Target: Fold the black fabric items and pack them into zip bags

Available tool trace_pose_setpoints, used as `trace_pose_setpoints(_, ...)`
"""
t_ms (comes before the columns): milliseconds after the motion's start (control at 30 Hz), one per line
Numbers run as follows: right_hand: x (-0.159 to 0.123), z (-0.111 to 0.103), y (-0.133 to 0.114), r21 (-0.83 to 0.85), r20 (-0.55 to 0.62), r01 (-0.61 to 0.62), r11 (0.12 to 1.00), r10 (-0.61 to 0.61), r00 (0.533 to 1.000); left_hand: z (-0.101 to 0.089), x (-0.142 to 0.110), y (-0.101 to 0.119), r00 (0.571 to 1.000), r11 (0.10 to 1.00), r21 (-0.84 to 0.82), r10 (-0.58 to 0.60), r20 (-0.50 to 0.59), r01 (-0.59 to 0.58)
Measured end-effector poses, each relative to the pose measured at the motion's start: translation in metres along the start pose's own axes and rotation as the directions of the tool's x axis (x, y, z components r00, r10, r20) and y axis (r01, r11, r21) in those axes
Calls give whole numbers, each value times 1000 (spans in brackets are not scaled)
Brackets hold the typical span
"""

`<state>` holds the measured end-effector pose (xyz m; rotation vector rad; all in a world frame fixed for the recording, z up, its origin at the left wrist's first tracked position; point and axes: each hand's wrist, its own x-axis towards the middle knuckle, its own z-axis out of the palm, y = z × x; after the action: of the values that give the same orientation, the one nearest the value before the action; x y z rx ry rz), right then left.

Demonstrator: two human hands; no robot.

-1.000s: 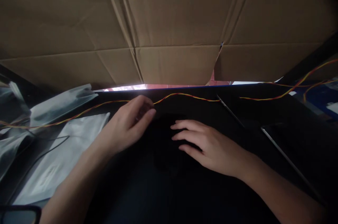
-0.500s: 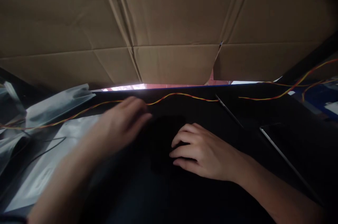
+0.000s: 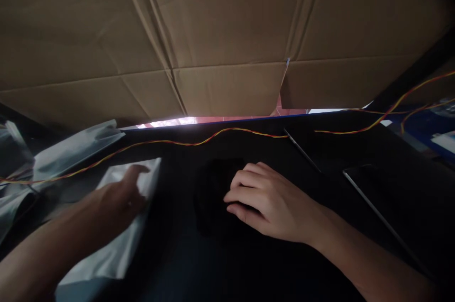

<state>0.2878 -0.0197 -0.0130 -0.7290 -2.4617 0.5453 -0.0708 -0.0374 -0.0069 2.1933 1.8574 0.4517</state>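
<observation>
My left hand (image 3: pixel 124 195), slightly blurred, is over a white plastic bag (image 3: pixel 106 254) on the left, with forefinger and thumb apart. Whether it touches the bag I cannot tell. Near the middle my right hand (image 3: pixel 265 197) rests palm down, fingers loosely bent with gaps between them. Its fingertips are at the right side of a very dark, black thing (image 3: pixel 211 193) whose kind I cannot make out. The black surface (image 3: pixel 170 254) lies under both hands.
A twisted red and yellow wire (image 3: pixel 199 143) crosses behind my hands. Another plastic bag (image 3: pixel 76 148) lies at the far left. Two dark flat panels with thin pale edges, one nearer (image 3: pixel 384 221) and one farther (image 3: pixel 302 148), lie right. Cardboard (image 3: pixel 227 22) walls the back.
My left hand has moved left and towards me, from the black surface to over the white bag. The bag appears farther right. My right hand has barely moved.
</observation>
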Motion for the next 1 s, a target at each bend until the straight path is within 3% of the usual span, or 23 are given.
trace_pose_setpoints(67, -1, 2, -1, -18, -9, 28, 999, -28, 1000, -1, 4, 41, 986, 990, -65, 129, 101, -123)
trace_pose_setpoints(133, -1, 6, -2, -50, -22, 62, 997, -63, 998, -3, 11, 80, 953, 950, -196, 271, 136, -242)
trace_pose_setpoints(200, 0, 11, -2, -87, -68, 79, 993, -85, 994, -5, 21, 107, 935, 918, -311, 309, 176, -245)
trace_pose_setpoints(267, 1, 16, -2, -103, -144, 85, 991, -100, 985, -8, 31, 119, 918, 878, -429, 330, 221, -212)
trace_pose_setpoints(400, 3, 22, -5, -88, -218, 110, 990, -127, 968, -6, 43, 108, 872, 744, -647, 418, 256, -167)
trace_pose_setpoints(500, 4, 20, -5, -104, -200, 86, 991, -106, 974, 7, 45, 94, 829, 675, -682, 529, 180, -283)
trace_pose_setpoints(633, 3, 10, 2, -86, -163, 66, 994, -79, 984, 27, 47, 81, 784, 595, -549, 588, -201, -587)
trace_pose_setpoints(700, 2, 5, 7, -69, -95, 38, 997, -45, 995, 31, 49, 74, 764, 546, -537, 508, -399, -643)
trace_pose_setpoints(767, 2, 1, 10, -49, 12, -3, 999, 4, 1000, 30, 50, 68, 759, 533, -542, 411, -505, -649)
trace_pose_setpoints(867, 2, -2, 11, 8, 115, -52, 999, 51, 992, 25, 52, 61, 786, 561, -558, 353, -508, -612)
trace_pose_setpoints(1000, 1, -3, 9, 30, 146, -101, 994, 96, 985, 23, 53, 55, 815, 589, -563, 416, -404, -580)
